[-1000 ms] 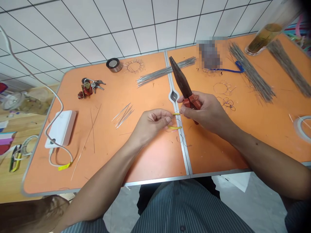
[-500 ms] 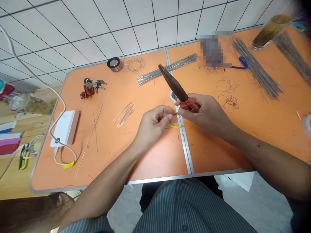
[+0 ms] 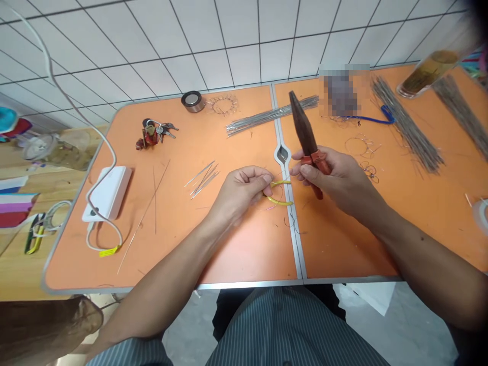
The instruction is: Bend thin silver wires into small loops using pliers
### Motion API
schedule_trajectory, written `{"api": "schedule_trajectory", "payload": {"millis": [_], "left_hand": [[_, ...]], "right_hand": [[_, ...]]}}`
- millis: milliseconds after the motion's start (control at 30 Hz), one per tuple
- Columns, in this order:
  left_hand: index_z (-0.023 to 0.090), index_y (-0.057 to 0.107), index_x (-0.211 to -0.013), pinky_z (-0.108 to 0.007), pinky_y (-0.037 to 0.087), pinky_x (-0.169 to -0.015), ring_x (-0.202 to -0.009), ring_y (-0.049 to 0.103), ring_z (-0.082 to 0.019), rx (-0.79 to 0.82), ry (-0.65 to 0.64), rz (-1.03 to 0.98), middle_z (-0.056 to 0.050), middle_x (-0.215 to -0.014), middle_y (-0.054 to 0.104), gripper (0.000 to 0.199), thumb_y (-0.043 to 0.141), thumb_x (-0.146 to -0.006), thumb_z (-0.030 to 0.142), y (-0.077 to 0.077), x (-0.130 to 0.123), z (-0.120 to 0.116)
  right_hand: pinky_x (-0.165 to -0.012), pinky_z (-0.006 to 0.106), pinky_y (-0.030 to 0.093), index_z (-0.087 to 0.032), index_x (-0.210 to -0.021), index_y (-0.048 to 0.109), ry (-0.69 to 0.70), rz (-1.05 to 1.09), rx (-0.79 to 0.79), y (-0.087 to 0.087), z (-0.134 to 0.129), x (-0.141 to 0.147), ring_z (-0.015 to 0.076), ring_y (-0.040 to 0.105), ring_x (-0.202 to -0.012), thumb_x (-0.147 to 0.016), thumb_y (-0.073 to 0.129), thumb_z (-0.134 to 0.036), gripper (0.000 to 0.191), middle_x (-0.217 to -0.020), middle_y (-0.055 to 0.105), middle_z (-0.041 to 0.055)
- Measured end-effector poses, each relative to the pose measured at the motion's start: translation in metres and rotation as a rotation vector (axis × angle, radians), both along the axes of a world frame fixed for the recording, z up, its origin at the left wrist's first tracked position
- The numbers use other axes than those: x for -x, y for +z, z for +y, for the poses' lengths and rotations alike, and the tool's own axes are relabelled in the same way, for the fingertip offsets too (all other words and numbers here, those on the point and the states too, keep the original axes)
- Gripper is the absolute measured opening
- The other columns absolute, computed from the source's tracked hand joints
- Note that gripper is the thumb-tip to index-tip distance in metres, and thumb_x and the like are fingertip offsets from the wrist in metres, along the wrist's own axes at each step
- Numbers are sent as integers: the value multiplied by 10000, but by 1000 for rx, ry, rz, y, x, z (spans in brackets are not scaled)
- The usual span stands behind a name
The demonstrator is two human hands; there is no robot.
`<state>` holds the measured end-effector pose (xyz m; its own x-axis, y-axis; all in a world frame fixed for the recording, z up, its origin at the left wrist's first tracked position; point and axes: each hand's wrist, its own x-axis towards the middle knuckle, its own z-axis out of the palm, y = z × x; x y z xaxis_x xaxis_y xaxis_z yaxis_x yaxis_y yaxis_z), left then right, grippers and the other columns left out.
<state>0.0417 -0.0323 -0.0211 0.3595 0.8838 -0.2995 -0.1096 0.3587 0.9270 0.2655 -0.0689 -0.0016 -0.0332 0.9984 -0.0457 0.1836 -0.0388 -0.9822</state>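
Note:
My right hand (image 3: 335, 175) grips long-nose pliers (image 3: 304, 124) with red handles and dark, rusty-looking jaws. Their jaws point up toward the wall, and the thumb and forefinger are close together beside the handles. To the left, my left hand (image 3: 246, 192) is closed in a pinch on a thin wire (image 3: 282, 177), hard to make out, which runs toward my right fingertips. Two yellow handles (image 3: 281, 203) of a tool show on the table just right of my left hand; the rest of it is hidden.
A bundle of straight wires (image 3: 263, 118) lies at the back, with another wire bundle (image 3: 409, 124) to the right. Bent wire rings (image 3: 360, 146), short wire pieces (image 3: 206, 180), keys (image 3: 162, 131), a tape roll (image 3: 192, 101), a white power bank (image 3: 109, 195) and a glass (image 3: 423, 76) surround my hands.
My hands have moved apart. The pliers have turned more upright and shifted right with my right hand, uncovering more of the yellow handles. The camera view has shifted slightly.

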Motion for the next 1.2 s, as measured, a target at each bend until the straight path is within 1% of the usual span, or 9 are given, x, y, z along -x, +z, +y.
{"api": "schedule_trajectory", "payload": {"millis": [100, 267, 333, 433, 567, 700, 800, 933, 1200], "left_hand": [[140, 767, -807, -209, 166, -417, -422, 343, -33, 52, 31, -31, -1, -604, 653, 143, 857, -789, 250, 3, 2, 2], [118, 801, -871, -193, 133, -403, -402, 315, -22, 146, 32, -97, 29, -560, 571, 142, 857, -794, 224, 2, 4, 5], [108, 788, -852, -185, 124, -396, -386, 288, -14, 190, 50, -133, 31, -545, 558, 121, 839, -792, 200, 2, 5, 7], [100, 766, -845, -169, 137, -383, -365, 280, -10, 242, 81, -183, 16, -548, 582, 58, 777, -810, 145, 3, 7, 13], [90, 723, -807, -154, 171, -371, -352, 288, -9, 274, 128, -217, 2, -552, 596, 76, 679, -867, 76, 8, 11, 18], [98, 677, -764, -144, 180, -363, -350, 288, -2, 295, 147, -264, -4, -576, 612, 162, 632, -915, 59, 16, 14, 20], [97, 670, -739, -141, 183, -360, -347, 295, 3, 291, 161, -276, -4, -579, 618, 179, 653, -912, 56, 20, 15, 21], [89, 690, -751, -143, 186, -362, -340, 303, 2, 272, 172, -288, -11, -578, 632, 179, 649, -920, 45, 21, 16, 20], [104, 665, -719, -152, 183, -372, -336, 303, 3, 248, 170, -276, -16, -564, 647, 202, 687, -912, 50, 23, 14, 18]], "right_hand": [[-758, 333, 603, -210, -1218, 732, 12, 13, -7, -2, 1, -5, 183, 718, -848, -999, 769, -413, 301, -1048, 819, 70], [-698, 335, 580, -215, -1221, 726, 23, -68, 0, -2, -1, -1, 189, 716, -797, -1007, 732, -394, 279, -1014, 829, 69], [-706, 341, 558, -227, -1188, 736, 4, -224, -49, -2, -2, -1, 196, 713, -788, -1012, 709, -361, 223, -972, 825, 53], [-724, 345, 506, -248, -1166, 751, 17, -584, -204, -5, -3, -4, 215, 703, -809, -1034, 656, -301, 171, -942, 811, 37], [-682, 354, 418, -259, -1284, 761, 42, -1050, -361, -11, -5, -9, 261, 700, -892, -1062, 525, -194, 330, -967, 800, 57], [-711, 381, 402, -225, -1374, 743, 18, -1320, -530, -16, -6, -12, 277, 708, -932, -1069, 477, -131, 415, -994, 824, 80], [-792, 406, 431, -189, -1475, 683, 8, -1413, -654, -19, -6, -16, 297, 716, -1015, -1078, 493, -126, 444, -1067, 848, 98], [-820, 423, 430, -176, -1516, 646, 0, -1490, -726, -22, -3, -22, 303, 711, -1012, -1060, 516, -92, 482, -1081, 856, 88], [-852, 439, 417, -198, -1594, 580, 18, -1504, -765, -26, -3, -22, 306, 697, -1056, -1018, 563, -76, 589, -1191, 842, 100]]}}
